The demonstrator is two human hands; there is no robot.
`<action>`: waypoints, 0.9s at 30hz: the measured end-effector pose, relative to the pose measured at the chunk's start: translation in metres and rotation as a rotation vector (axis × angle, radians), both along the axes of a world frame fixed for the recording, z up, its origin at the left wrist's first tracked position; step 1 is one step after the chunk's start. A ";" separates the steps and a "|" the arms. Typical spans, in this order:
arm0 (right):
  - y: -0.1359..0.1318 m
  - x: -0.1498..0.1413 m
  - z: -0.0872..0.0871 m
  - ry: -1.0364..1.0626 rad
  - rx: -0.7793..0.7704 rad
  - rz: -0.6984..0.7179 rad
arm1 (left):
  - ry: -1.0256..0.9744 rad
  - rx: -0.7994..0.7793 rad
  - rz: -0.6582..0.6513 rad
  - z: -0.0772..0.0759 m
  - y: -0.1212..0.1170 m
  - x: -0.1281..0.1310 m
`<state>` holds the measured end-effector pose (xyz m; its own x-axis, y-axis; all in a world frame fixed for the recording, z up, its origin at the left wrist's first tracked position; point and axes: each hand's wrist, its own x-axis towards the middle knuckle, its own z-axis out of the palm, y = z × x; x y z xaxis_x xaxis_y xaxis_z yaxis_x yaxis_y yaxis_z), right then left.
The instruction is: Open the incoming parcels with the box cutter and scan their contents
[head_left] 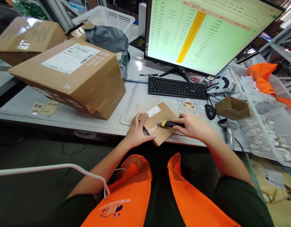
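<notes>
A small flat brown cardboard parcel [160,121] with a white label lies on the desk mat at the desk's front edge. My left hand [137,130] rests on its left side, fingers laid over the top and thumb against the near edge, holding it down. My right hand [192,126] grips a black and yellow utility knife [169,124], its tip pointing left onto the taped top of the parcel.
A large brown box [72,74] lies tilted at the left, more boxes and a grey bag behind it. A keyboard [177,88], monitor [204,31], mouse [210,111], small open box [232,107], barcode scanner [228,132] and white baskets [266,126] surround the parcel.
</notes>
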<state>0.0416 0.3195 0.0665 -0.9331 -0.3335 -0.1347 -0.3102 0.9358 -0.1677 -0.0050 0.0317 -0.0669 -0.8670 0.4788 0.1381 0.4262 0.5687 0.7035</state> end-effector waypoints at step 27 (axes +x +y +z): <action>0.043 0.003 -0.117 0.392 -0.494 -0.462 | 0.184 -0.658 -0.218 0.093 0.069 -0.059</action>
<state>0.0450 0.3629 -0.0504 -0.9408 0.1650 0.2960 -0.0299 0.8297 -0.5575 -0.0635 0.1003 0.0260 -0.7323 0.6730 -0.1037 0.6574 0.7385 0.1498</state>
